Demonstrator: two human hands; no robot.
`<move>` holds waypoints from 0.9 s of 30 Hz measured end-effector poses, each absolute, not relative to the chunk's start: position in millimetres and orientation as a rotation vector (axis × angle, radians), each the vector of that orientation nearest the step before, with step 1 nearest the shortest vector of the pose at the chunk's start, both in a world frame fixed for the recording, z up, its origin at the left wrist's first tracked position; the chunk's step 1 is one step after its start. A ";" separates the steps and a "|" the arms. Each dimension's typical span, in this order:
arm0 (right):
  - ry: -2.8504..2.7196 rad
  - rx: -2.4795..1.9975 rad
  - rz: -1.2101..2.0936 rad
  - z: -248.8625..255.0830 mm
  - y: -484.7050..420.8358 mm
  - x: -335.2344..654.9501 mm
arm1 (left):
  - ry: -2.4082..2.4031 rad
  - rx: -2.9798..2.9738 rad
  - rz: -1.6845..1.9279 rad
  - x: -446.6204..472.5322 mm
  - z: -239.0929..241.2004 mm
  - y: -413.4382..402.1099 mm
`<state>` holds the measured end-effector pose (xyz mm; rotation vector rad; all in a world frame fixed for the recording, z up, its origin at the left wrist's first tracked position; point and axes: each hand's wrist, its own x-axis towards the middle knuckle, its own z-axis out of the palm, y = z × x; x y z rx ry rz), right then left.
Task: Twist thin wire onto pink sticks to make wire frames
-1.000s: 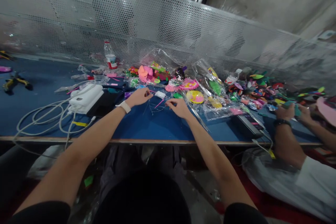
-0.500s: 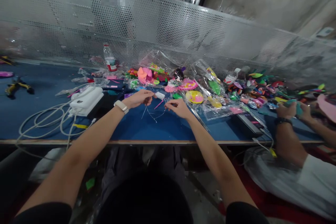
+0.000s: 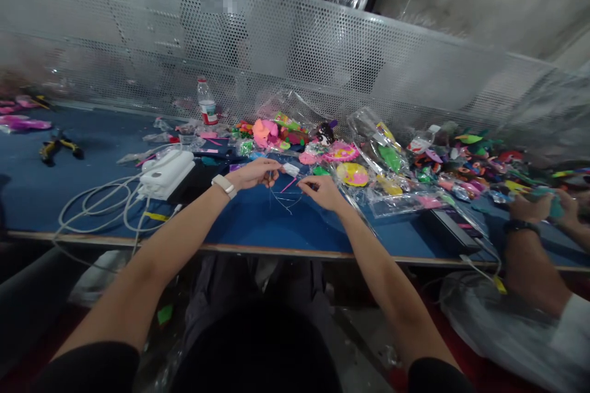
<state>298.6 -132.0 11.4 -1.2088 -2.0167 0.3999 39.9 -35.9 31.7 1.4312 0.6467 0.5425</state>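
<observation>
Between my hands runs a thin, pale wire [image 3: 286, 207], bent into a loose loop over the blue tabletop. My left hand [image 3: 262, 173], with a white band at the wrist, is closed with fingertips pinched on one part of the wire. On the other side, my right hand [image 3: 320, 189] pinches the wire between thumb and fingers. A thin pink stick [image 3: 289, 185] and a small white piece [image 3: 290, 169] lie just behind the gap between the hands. Whether either one touches my fingers I cannot tell.
A white power bank [image 3: 166, 175] with coiled cables is at the left, black-and-yellow pliers [image 3: 59, 146] farther left. Colourful clay pieces and clear bags [image 3: 353, 173] line the back, with a bottle [image 3: 207, 102]. A black box [image 3: 449, 230] is at right, near a co-worker's hands [image 3: 534, 206].
The whole view has shifted a little, so the table things sit farther right. Both hands still pinch the wire; its loop hangs in a slightly different shape.
</observation>
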 end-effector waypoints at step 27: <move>-1.700 -1.089 0.216 10.8 -143.1 297.3 | 0.643 1.717 0.152 11.8 25.1 -17.8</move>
